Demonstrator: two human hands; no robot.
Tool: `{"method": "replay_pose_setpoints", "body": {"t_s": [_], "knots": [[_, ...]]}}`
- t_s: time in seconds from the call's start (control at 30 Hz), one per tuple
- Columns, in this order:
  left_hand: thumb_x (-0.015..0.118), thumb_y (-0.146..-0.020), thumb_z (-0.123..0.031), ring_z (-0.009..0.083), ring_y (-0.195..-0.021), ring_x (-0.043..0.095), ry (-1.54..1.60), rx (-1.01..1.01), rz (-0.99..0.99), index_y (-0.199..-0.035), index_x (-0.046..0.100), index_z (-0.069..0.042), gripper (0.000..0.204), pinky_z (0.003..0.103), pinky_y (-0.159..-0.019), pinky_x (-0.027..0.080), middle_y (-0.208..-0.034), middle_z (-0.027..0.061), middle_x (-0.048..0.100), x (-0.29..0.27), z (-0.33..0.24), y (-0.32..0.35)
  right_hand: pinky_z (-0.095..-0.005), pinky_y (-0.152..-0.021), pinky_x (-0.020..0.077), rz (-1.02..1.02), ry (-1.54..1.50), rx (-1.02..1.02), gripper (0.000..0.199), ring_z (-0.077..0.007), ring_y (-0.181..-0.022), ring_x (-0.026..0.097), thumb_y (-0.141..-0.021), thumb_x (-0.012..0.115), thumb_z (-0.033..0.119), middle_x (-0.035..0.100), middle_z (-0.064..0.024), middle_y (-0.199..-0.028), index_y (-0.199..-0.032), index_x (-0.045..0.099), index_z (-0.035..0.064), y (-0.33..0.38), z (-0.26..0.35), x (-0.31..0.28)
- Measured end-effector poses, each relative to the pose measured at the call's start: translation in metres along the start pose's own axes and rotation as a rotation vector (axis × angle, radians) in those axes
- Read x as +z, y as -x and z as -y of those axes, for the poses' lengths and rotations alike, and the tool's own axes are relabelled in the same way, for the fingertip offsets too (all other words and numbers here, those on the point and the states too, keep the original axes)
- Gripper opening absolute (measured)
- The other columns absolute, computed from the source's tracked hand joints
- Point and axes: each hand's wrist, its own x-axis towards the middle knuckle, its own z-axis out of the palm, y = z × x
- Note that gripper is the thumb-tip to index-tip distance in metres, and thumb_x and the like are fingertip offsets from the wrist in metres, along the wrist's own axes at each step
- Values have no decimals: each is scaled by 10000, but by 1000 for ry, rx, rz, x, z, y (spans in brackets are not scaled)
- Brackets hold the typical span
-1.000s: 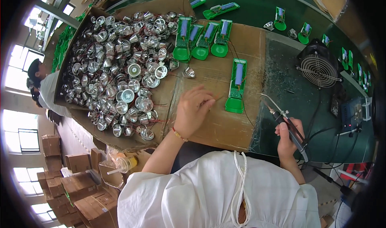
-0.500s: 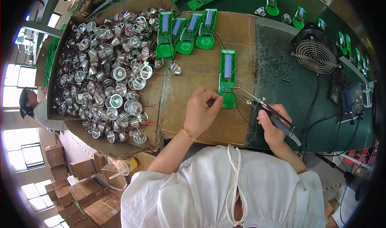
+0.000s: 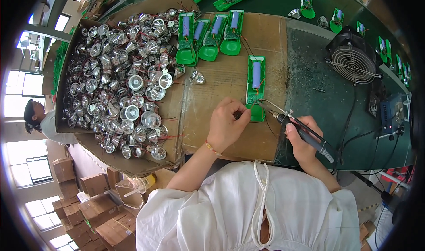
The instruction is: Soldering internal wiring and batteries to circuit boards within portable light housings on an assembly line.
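Head cam: L hand (image 3: 228, 122) is narrow, thumb & forefinger drawn close tog. at the 8 o'clock edge of a green case (image 3: 256, 91); can't tell if they pinch anything, too small to see. R hand (image 3: 302, 144) is wrapped round a soldering iron (image 3: 315, 143), thumb on top, tip end pointing to 10 o'clock. Its thin curved metal tube (image 3: 276, 106) reaches the case's circuit board (image 3: 254, 99); touching or just above, can't tell.

Case lies approx. upright on a cardboard sheet (image 3: 221, 76), btwn both hands & a bit past them, w/ a purple battery (image 3: 256, 74) toward its 12 o'clock end & thin wires around the board. Sheet sits on a green table (image 3: 305, 103).

From that case, 4 similar cases (image 3: 232, 47) are grouped at 11 o'clock, all w/ batteries. From L hand: 1 loose silver reflector (image 3: 198, 77) at 11 o'clock; big pile of reflectors (image 3: 130, 113) w/ red wires in an open carton (image 3: 116, 161) at 9-10 o'clock. From R hand: round-grilled fan (image 3: 353, 64) at 1 o'clock, blue box (image 3: 392, 117) w/ cables nearer 3 o'clock.
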Motion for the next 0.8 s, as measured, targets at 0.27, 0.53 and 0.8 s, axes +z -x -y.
{"method": "replay_pose_setpoints", "body": {"t_s": [0.27,0.53,0.8], "knots": [[645,-725,-115,227,-594,536,-11,17,-6,-672,612,-15,118,316,-528,428,-730,111,556,-2,3,0,-226,-553,471,-118,-263,95,160,-97,-604,559,-818,626,88,589,-77,-704,-890,530,-19,6,3,-2],[684,-708,-147,236,-699,560,-47,145,54,-963,591,-69,282,317,-598,461,-1027,134,537,-14,-6,10,-218,-537,465,-105,-252,122,180,-96,-593,556,-818,629,105,584,-76,-701,-903,531,-19,8,-1,-4],[626,-684,-1,373,-1210,346,-681,221,-158,-1279,360,-60,655,431,-989,328,-1326,213,299,-80,22,35,-216,-540,460,-138,-278,119,170,-95,-586,547,-818,617,93,579,-78,-689,-906,527,-22,5,-6,-10]]}}
